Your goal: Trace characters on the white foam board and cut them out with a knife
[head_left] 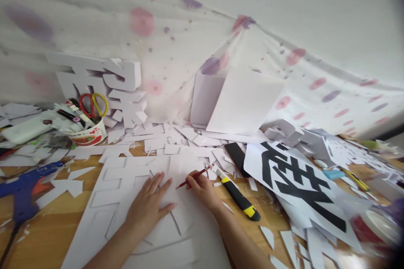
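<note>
A large white sheet point(202, 235) with cut character shapes lies on the wooden table. My left hand point(148, 204) rests flat on it, fingers spread, pressing over a cut piece. My right hand point(202, 189) grips a dark red pencil point(197, 174), its tip near the sheet just right of my left fingers. A black and yellow utility knife point(240, 199) lies right of my right hand. Behind it is a dark flat object point(236, 158). To the right lies a paper printed with a bold black character point(296, 180).
A blue glue gun point(23, 193) lies at the left, near a cup point(88, 134) of scissors and pens. White foam characters point(126, 84) and boards point(246, 101) stand at the back. Scraps point(268, 235) litter the table; a yellow cutter point(355, 178) and tape roll point(378, 227) are right.
</note>
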A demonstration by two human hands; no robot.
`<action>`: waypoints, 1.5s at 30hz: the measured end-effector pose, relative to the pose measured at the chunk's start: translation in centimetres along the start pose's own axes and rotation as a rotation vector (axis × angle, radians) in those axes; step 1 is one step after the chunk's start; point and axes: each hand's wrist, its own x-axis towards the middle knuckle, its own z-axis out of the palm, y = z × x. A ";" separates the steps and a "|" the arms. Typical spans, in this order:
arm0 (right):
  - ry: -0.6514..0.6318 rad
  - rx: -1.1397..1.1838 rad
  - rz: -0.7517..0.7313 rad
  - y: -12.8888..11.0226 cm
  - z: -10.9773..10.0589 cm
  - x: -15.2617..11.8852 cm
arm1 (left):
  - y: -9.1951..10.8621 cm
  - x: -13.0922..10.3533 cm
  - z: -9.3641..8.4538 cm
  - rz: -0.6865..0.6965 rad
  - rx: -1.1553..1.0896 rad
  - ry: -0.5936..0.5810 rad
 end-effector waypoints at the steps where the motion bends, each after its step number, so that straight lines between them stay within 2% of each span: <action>1: -0.005 -0.013 0.003 -0.1 0.0 0.0 | 0.0 0.0 0.0 0.001 0.001 0.002; 6: -0.026 -0.026 0.015 -0.4 0.0 0.0 | 0.0 0.0 0.1 0.012 0.002 0.014; 14: -0.037 0.076 0.015 0.4 0.1 0.2 | 0.0 0.0 0.2 -0.002 -0.033 0.012; 22: 0.045 0.146 0.072 1.1 -0.2 2.5 | 0.0 -0.1 0.1 -0.014 -0.069 -0.011; 32: 0.183 0.057 0.058 0.5 -1.0 6.5 | -0.1 -0.2 0.2 -0.005 -0.089 0.017; 37: 0.221 0.078 0.069 0.3 -1.0 7.4 | -0.1 -0.2 0.2 -0.009 -0.104 0.031; 45: 0.258 0.176 0.101 1.3 -0.9 8.0 | -0.2 -0.3 0.4 -0.003 -0.092 0.050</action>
